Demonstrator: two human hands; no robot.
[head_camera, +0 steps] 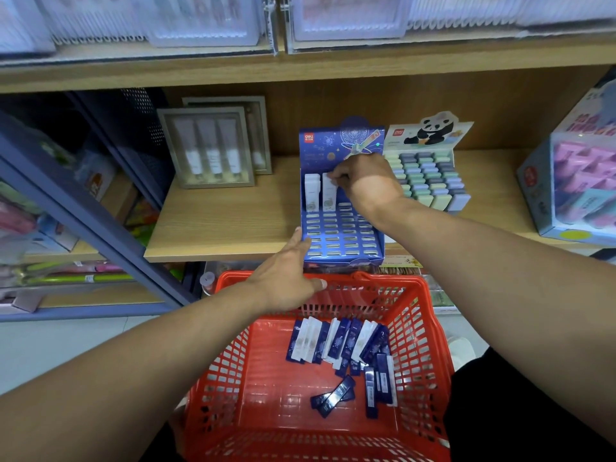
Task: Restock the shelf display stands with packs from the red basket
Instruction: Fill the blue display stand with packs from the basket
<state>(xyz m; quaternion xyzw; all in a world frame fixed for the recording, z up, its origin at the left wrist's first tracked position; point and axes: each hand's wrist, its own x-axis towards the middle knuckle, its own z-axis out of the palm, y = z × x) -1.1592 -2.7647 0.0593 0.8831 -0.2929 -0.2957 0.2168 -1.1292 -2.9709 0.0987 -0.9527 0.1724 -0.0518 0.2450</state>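
Behind the right hand (361, 181), pinching a white pack (329, 191), slots hide; left hand (290, 278) released.

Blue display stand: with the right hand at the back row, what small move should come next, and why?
Probably press the white pack fully into its slot and let go. The right hand pinches its top beside one seated pack, while the left hand steadies the blue display stand, whose other slots look empty.

Two white packs (320, 191) stand in the blue display stand (340, 235) at centre frame — one panda stand (430, 168) beside it. One red basket (320, 371) below holds roughly fifteen packs (346, 355) (overlapping, hard to count). Two hands.
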